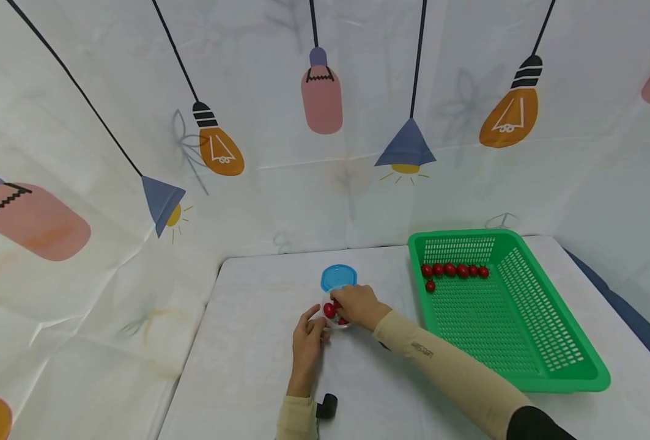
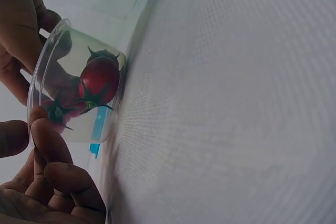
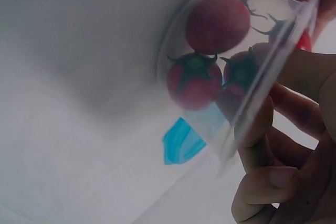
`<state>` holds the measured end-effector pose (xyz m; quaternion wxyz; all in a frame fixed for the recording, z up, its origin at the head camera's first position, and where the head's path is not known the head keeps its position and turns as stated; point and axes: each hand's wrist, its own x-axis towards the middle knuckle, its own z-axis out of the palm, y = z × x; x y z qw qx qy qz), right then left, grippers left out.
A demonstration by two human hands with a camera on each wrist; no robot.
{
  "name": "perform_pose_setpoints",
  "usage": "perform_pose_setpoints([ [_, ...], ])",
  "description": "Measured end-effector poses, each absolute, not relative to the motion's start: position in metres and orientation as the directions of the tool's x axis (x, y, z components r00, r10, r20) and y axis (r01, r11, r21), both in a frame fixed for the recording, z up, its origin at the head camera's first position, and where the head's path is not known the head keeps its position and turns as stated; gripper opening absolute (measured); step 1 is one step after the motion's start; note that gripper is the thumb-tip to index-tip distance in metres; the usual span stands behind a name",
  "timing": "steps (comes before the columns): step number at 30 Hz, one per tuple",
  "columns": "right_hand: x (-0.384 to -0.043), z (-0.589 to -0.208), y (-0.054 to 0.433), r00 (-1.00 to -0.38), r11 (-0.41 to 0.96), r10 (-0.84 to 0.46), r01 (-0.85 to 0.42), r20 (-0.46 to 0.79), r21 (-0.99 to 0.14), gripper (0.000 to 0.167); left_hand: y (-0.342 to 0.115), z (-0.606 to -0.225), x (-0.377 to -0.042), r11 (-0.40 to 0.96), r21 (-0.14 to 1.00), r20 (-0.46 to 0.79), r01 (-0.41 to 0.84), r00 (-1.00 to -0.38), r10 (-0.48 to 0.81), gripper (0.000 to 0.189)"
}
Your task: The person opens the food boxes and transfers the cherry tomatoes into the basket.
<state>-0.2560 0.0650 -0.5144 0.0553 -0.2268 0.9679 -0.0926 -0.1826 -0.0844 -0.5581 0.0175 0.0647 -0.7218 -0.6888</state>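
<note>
A small clear plastic container [image 1: 348, 326] holding several red cherry tomatoes [image 1: 329, 310] stands on the white table. My left hand [image 1: 307, 342] is at its left side, with thumb and finger pinching the rim in the left wrist view. From the right, my right hand [image 1: 359, 305] reaches over the rim, its fingertips inside and curled at a cherry tomato [image 3: 240, 72], partly hidden by the fingers. Through the wall in the left wrist view, a tomato [image 2: 100, 81] with green leaves lies at the bottom. A round blue lid [image 1: 338, 277] lies just behind the container.
On the right stands a green plastic basket [image 1: 514, 380] with perforated walls. Several cherry tomatoes [image 1: 462, 271] are lined up along its far side, with one [image 1: 430, 286] by its left wall. A white sheet printed with lamps [image 1: 280, 201] hangs behind the table.
</note>
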Motion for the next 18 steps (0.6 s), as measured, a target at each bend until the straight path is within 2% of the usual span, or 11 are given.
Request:
perform_pose_setpoints([
  [6,-0.253,-0.505,0.073,-0.894,0.867,-0.448,-0.432,-0.006,-0.249,0.034,-0.085,-0.585,-0.192,0.040,0.998,-0.051,-0.058,-0.987,-0.150,0.039],
  [18,-0.249,-0.489,0.091,-0.918,0.851,-0.393,-0.386,0.056,-0.357,0.034,-0.084,-0.584,-0.193,0.049,0.996,-0.060,-0.068,-0.986,-0.154,0.039],
])
